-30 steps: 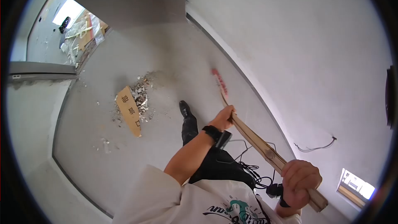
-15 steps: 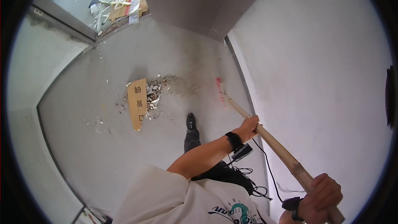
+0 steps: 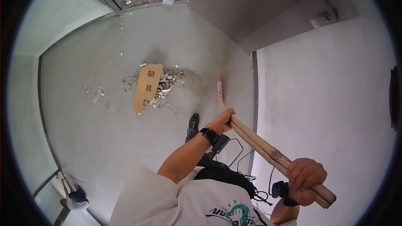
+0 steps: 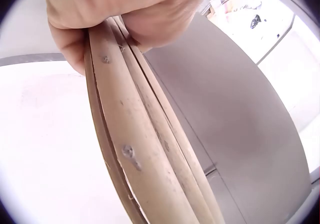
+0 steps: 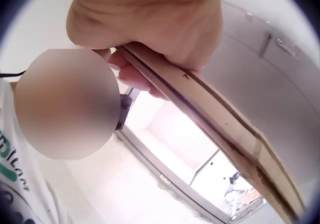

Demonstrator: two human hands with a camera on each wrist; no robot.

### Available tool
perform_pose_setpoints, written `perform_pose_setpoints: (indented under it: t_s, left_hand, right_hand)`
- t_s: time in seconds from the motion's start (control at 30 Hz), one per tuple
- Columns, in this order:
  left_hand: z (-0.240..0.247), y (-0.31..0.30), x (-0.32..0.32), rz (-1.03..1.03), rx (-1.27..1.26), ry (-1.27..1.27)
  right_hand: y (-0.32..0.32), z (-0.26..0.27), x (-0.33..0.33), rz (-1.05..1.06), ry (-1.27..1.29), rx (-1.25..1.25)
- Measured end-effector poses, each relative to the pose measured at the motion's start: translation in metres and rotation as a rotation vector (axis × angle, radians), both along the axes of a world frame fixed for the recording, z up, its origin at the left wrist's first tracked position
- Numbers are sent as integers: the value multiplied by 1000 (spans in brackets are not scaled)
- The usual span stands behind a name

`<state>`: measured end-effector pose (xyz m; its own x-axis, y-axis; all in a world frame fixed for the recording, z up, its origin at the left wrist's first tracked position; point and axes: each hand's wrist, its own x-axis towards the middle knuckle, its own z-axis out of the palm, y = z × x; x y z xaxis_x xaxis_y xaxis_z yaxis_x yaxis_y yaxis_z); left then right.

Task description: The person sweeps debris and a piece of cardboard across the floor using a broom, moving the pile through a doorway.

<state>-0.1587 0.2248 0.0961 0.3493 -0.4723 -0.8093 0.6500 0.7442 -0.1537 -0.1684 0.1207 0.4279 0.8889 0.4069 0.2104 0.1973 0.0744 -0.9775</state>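
A long broom with a pale, split wooden handle point(image 3: 259, 144) slants across the head view. Its narrow head of red bristles point(image 3: 221, 86) is over the grey floor. My left hand point(image 3: 222, 121) grips the handle low down, towards the bristles. Near the top end my right hand point(image 3: 307, 180) wraps round it, with a short stub sticking out beyond the fist. The left wrist view shows the curled left hand point(image 4: 120, 8) above the knotty, lengthwise-split handle point(image 4: 135, 139). In the right wrist view the right hand's point(image 5: 150, 23) fingers close round the handle point(image 5: 220, 114).
Left of the bristles, a heap of rubble point(image 3: 166, 83) lies beside a cardboard piece point(image 3: 147, 88) with printed characters. A large grey door panel point(image 3: 259, 10) stands ahead, a white wall point(image 3: 318, 100) to the right. Black cables point(image 3: 261, 196) hang at my waist. Plastic and cardboard scraps lie beyond the doorway.
The head view has turned rightward, bringing more of the grey door panel in. Both hands went right towards the wall, then came back left with the broom, its bristles now nearer the rubble.
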Motion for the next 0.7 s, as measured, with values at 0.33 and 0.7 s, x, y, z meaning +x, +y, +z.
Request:
perform_pose_setpoints:
  t_s: [0.33, 0.7]
  left_hand:
    - [81, -40, 28, 20, 62, -57]
    - [-8, -108, 128, 209, -8, -87]
  right_hand:
    - [-13, 68, 6, -169, -189, -65]
    - [-31, 22, 96, 198, -486, -327]
